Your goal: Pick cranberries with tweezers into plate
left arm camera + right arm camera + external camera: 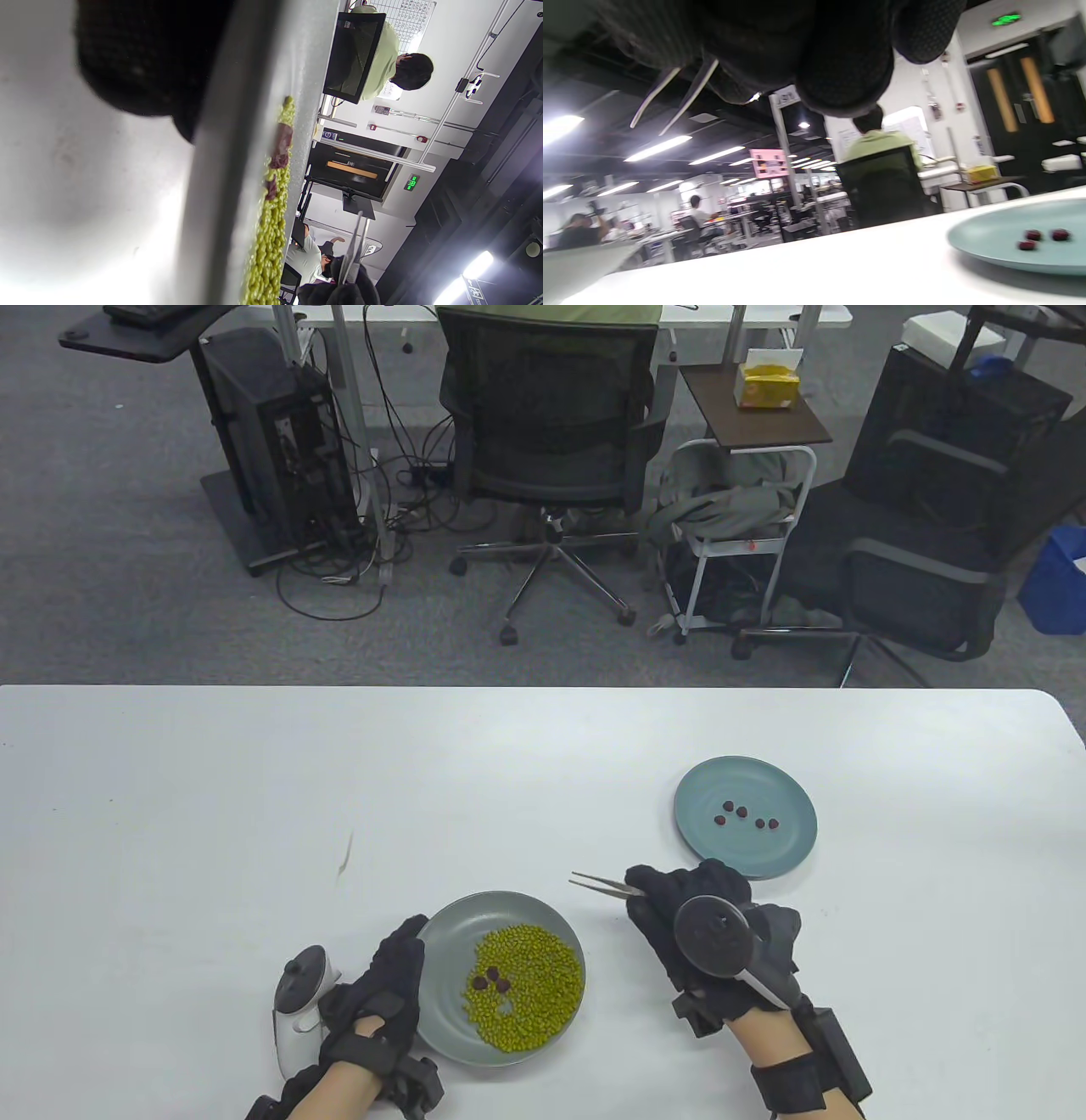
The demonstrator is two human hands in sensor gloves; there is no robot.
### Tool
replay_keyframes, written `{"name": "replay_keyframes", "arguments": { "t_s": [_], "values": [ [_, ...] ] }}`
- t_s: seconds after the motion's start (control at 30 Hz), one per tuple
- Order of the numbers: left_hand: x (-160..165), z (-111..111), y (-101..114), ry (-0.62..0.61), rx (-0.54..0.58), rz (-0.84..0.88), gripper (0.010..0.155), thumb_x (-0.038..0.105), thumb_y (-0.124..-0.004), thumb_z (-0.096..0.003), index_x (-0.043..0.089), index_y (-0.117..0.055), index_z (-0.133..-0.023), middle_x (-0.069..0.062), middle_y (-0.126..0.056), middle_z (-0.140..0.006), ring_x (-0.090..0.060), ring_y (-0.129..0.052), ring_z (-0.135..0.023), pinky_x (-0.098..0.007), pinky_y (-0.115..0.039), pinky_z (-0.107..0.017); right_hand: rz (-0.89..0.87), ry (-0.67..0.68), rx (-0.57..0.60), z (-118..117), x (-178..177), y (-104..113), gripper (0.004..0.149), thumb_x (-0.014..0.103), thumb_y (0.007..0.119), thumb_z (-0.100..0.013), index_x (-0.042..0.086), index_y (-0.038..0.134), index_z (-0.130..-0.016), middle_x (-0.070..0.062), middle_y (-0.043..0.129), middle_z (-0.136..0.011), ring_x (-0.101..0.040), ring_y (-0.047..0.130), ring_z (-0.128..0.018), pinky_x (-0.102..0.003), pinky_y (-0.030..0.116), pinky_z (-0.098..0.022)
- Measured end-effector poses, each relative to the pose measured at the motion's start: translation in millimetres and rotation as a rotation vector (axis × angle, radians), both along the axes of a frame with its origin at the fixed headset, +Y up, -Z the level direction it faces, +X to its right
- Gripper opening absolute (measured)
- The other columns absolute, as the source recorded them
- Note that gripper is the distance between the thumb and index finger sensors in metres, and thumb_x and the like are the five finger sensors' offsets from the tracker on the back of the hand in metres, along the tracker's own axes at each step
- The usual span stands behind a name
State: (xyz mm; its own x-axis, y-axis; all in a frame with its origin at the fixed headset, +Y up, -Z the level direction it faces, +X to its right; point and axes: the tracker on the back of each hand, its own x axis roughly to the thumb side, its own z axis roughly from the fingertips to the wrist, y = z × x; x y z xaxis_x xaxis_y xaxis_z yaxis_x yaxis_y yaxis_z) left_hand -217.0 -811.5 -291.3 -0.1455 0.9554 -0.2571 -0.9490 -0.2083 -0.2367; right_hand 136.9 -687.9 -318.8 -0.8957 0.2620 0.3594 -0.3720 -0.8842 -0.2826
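Observation:
A grey plate (441,993) near the front holds a pile of green beans (530,984) with three dark cranberries (490,979) on its left side. A blue plate (789,831) at the right holds several cranberries (747,815). My right hand (704,933) holds metal tweezers (598,886) between the two plates; the tips point left, slightly apart and empty. My left hand (382,984) rests on the grey plate's left rim. The left wrist view shows the grey plate's rim (220,169), beans (271,237) and cranberries (282,146). The right wrist view shows the tweezers (670,97) and the blue plate (992,237).
The white table (212,814) runs wide to the left and back. Beyond its far edge stand an office chair (551,441), a small cart (747,534) and a computer tower (271,449) on the floor.

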Motion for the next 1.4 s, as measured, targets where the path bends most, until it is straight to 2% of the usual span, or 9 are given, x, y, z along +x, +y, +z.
{"name": "replay_keyframes", "arguments": {
  "t_s": [0.27, 0.43, 0.53, 0.77, 1.4],
  "values": [
    [0, 0, 0, 0.001, 0.000, -0.003, 0.059, 0.043, -0.056, -0.0532, 0.019, -0.034, -0.102, -0.010, -0.065, -0.095, -0.032, -0.107, -0.044, -0.037, -0.096, -0.022, 0.188, 0.226, 0.137, 30, -44, -3, 0.047, 0.057, 0.072, -0.034, 0.038, 0.080, -0.077, 0.017, 0.087, -0.050, -0.011, 0.087, -0.056, -0.047, 0.053, -0.072],
    [0, 0, 0, 0.001, 0.003, 0.000, 0.059, 0.043, -0.056, -0.0532, 0.019, -0.034, -0.102, -0.010, -0.065, -0.095, -0.032, -0.107, -0.044, -0.037, -0.096, -0.022, 0.260, 0.279, 0.201, 39, -58, -10, 0.048, 0.057, 0.074, -0.033, 0.037, 0.080, -0.076, 0.017, 0.087, -0.049, -0.012, 0.088, -0.056, -0.047, 0.052, -0.072],
    [0, 0, 0, 0.000, 0.002, 0.001, 0.059, 0.043, -0.056, -0.0532, 0.019, -0.034, -0.102, -0.010, -0.065, -0.095, -0.032, -0.107, -0.043, -0.037, -0.096, -0.022, 0.274, 0.303, 0.198, 40, -62, -13, 0.048, 0.058, 0.074, -0.033, 0.037, 0.081, -0.076, 0.017, 0.088, -0.048, -0.012, 0.088, -0.056, -0.047, 0.053, -0.072],
    [2, 1, 1, -0.011, 0.002, 0.006, 0.059, 0.043, -0.056, -0.0532, 0.019, -0.034, -0.102, -0.010, -0.065, -0.095, -0.032, -0.107, -0.044, -0.038, -0.096, -0.022, 0.306, 0.299, 0.215, 40, -62, -19, 0.049, 0.058, 0.074, -0.032, 0.037, 0.081, -0.075, 0.016, 0.088, -0.048, -0.013, 0.088, -0.056, -0.047, 0.052, -0.072],
    [3, 1, 1, -0.012, 0.004, 0.012, 0.059, 0.043, -0.056, -0.0532, 0.019, -0.034, -0.102, -0.010, -0.065, -0.095, -0.032, -0.107, -0.044, -0.037, -0.096, -0.022, 0.342, 0.289, 0.238, 41, -63, -17, 0.049, 0.059, 0.073, -0.032, 0.037, 0.082, -0.075, 0.016, 0.088, -0.048, -0.013, 0.088, -0.055, -0.047, 0.052, -0.072]
  ]
}}
